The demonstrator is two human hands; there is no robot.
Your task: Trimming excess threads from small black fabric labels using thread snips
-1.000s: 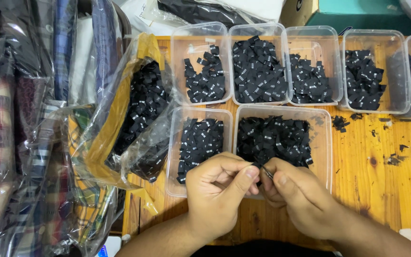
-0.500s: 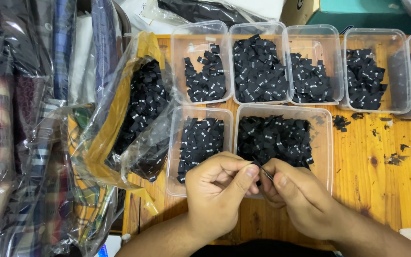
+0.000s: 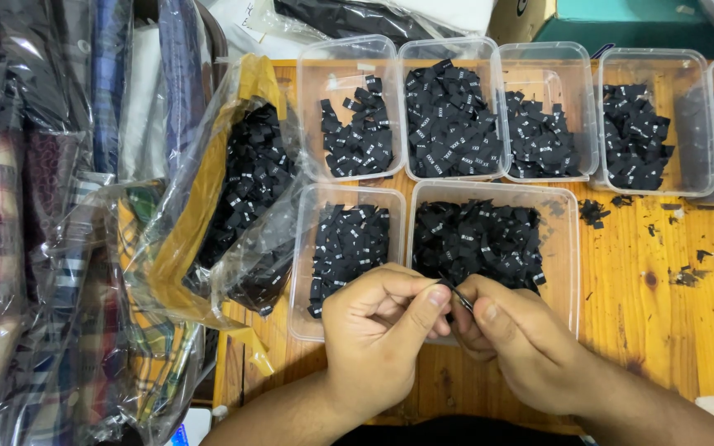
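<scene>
1. The person's left hand [image 3: 382, 330] and right hand [image 3: 510, 334] meet at the near edge of the wooden surface [image 3: 663, 314], both pinched on one small black fabric label [image 3: 456, 295] held between them, just above the front rim of the wide clear plastic tub of black labels [image 3: 568, 248].
2. Judging by this pose, the step in hand looks like working a single label, folding or separating it, after picking it from the loose stock.
3. The next move would call for a light, steady pinch, since the label is thin and mostly hidden by the fingertips; its exact shape cannot be told.
4. The left grip is closed, thumb and forefinger pressed on the label's left end, the other fingers curled in. The right grip is likewise clamped on the right end, knuckles up, wrist angled inward.
5. A smaller clear plastic tub of black labels [image 3: 349, 248] sits just left of the wide one, a row of similar tubs [image 3: 448, 107] lies behind, and an open clear plastic bag of black labels [image 3: 241, 190] leans at the left.
</scene>
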